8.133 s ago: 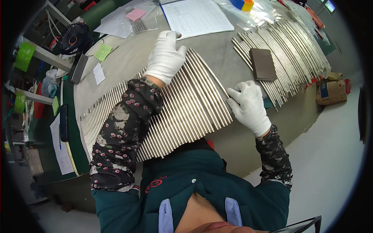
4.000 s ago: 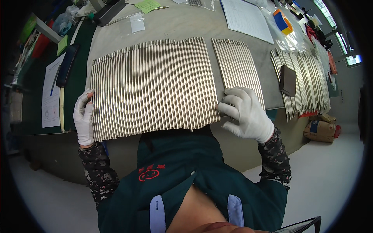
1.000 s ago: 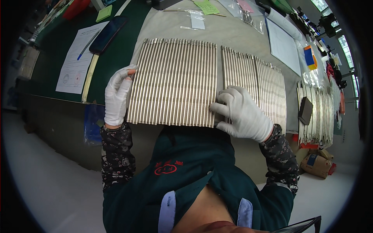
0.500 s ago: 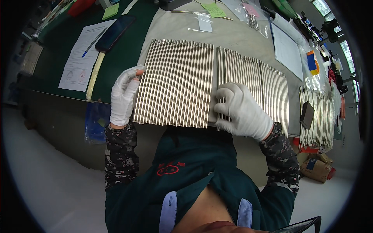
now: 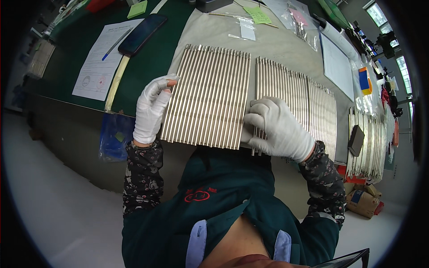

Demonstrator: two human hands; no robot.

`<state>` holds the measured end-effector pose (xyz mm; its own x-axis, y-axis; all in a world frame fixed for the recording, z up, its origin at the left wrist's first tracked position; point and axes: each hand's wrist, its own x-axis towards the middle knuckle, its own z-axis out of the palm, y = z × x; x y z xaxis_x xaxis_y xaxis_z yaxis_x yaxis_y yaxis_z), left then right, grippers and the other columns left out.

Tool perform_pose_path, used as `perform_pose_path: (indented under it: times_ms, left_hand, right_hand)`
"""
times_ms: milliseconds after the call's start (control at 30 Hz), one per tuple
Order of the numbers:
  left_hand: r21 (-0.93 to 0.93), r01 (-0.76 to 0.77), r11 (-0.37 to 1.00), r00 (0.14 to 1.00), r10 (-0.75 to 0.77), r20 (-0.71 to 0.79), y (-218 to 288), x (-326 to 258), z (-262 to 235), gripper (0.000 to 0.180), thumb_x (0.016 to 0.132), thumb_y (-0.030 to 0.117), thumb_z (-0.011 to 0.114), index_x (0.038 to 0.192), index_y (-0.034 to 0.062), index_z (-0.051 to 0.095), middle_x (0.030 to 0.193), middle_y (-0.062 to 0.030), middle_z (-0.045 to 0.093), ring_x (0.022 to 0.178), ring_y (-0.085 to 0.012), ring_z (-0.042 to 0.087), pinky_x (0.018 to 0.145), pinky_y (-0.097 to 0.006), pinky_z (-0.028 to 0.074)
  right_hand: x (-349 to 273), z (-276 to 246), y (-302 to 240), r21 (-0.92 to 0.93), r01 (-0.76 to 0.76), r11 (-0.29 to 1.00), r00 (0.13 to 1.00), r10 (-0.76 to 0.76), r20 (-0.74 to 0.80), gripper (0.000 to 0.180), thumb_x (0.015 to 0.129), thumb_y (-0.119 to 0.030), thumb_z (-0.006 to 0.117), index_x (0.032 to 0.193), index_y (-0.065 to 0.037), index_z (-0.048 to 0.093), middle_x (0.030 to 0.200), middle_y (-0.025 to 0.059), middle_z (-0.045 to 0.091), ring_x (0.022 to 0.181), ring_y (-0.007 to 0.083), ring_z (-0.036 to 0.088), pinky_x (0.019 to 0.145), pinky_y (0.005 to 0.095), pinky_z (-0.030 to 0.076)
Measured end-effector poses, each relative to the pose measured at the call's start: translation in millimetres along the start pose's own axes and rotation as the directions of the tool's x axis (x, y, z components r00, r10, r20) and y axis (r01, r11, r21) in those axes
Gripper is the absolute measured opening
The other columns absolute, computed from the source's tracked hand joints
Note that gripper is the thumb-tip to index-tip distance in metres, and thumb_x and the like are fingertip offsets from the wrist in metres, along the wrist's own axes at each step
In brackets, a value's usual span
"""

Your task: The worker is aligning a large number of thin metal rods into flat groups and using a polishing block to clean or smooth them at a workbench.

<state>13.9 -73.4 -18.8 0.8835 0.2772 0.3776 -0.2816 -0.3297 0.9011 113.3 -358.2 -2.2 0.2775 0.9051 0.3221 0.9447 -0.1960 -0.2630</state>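
Observation:
On the pale table cover lies a broad batch of slim silvery metal rods (image 5: pixel 208 96), side by side. My left hand (image 5: pixel 152 107), in a white glove with bare thumb and fingertip showing, touches the batch's left edge, its thumb and forefinger apart. To the right, across a narrow gap, lies another set of similar rods (image 5: pixel 321 107). My right hand (image 5: pixel 281 127), gloved in white, bends over the left edge of this set. Its thumb and fingers are apart, with rods visible between them, and its fingertips reach into the gap. The palm hides part of the rods.
A phone (image 5: pixel 143 35), a printed sheet (image 5: pixel 94 76) and a pen (image 5: pixel 117 43) lie on the green left side. Farther right are a dark block (image 5: pixel 355 140) on more rods (image 5: pixel 373 147) and a tape roll (image 5: pixel 365 81). Plastic bags (image 5: pixel 297 27) lie at the back.
The view has shifted slightly. My right fingertips have edged left, farther into the gap and closer to the left batch. My left hand stays at the batch's left edge.

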Motion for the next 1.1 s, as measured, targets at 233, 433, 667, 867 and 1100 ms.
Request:
perform_pose_path:
  times_ms: [233, 433, 667, 867, 1100]
  left_hand:
    - [-0.002, -0.015, 1.0, 1.0, 0.015, 0.003, 0, -3, -3, 0.025, 0.093, 0.016, 0.055, 0.109, -0.0024, 0.059, 0.119, -0.0116, 0.057, 0.112, -0.0186, 0.053, 0.099, -0.03, 0.04]
    - [-0.028, -0.012, 1.0, 1.0, 0.012, -0.001, -3, -1, -2, 0.023, 0.092, 0.014, 0.055, 0.108, -0.0016, 0.06, 0.118, -0.0115, 0.058, 0.112, -0.0181, 0.053, 0.098, -0.03, 0.04]
    - [-0.047, -0.015, 0.999, 1.0, 0.015, -0.006, -1, -3, 0, 0.021, 0.091, 0.011, 0.055, 0.107, -0.0009, 0.06, 0.117, -0.0107, 0.058, 0.109, -0.0165, 0.054, 0.097, -0.029, 0.041]
    - [-0.054, -0.008, 0.999, 1.0, 0.007, -0.017, 4, -3, 1, 0.019, 0.09, 0.003, 0.052, 0.107, -0.001, 0.061, 0.115, -0.0094, 0.059, 0.106, -0.0153, 0.055, 0.095, -0.028, 0.042]
    - [-0.043, -0.004, 0.999, 1.0, 0.003, -0.013, 4, -2, 2, 0.019, 0.09, 0.007, 0.053, 0.107, -0.0003, 0.061, 0.113, -0.0085, 0.06, 0.104, -0.0143, 0.056, 0.092, -0.027, 0.043]
  right_hand:
    - [14, -3, -6, -0.009, 0.011, 1.0, 0.998, -0.01, 0.059, 0.041, 0.067, -0.031, 0.074, 0.096, -0.007, 0.059, 0.098, 0.0083, 0.054, 0.104, 0.0288, 0.052, 0.092, 0.0412, 0.039]
    - [22, -3, -2, -0.028, 0.051, 0.998, 0.995, -0.048, 0.09, 0.044, 0.067, -0.032, 0.073, 0.102, -0.009, 0.06, 0.099, 0.0086, 0.055, 0.102, 0.0281, 0.052, 0.094, 0.0435, 0.038]
    - [30, -4, -4, -0.036, 0.087, 0.996, 0.994, -0.085, 0.062, 0.046, 0.066, -0.033, 0.073, 0.104, -0.01, 0.059, 0.102, 0.0082, 0.055, 0.108, 0.0282, 0.05, 0.095, 0.042, 0.037]
    - [41, -3, -6, -0.061, 0.083, 0.995, 0.992, -0.077, 0.097, 0.04, 0.069, -0.038, 0.07, 0.096, -0.009, 0.064, 0.092, 0.0085, 0.058, 0.097, 0.0278, 0.053, 0.089, 0.0405, 0.039]
    - [47, 1, -3, -0.042, 0.112, 0.993, 0.993, -0.111, 0.025, 0.04, 0.07, -0.036, 0.069, 0.099, -0.009, 0.063, 0.092, 0.0087, 0.058, 0.097, 0.0266, 0.054, 0.086, 0.0388, 0.041]
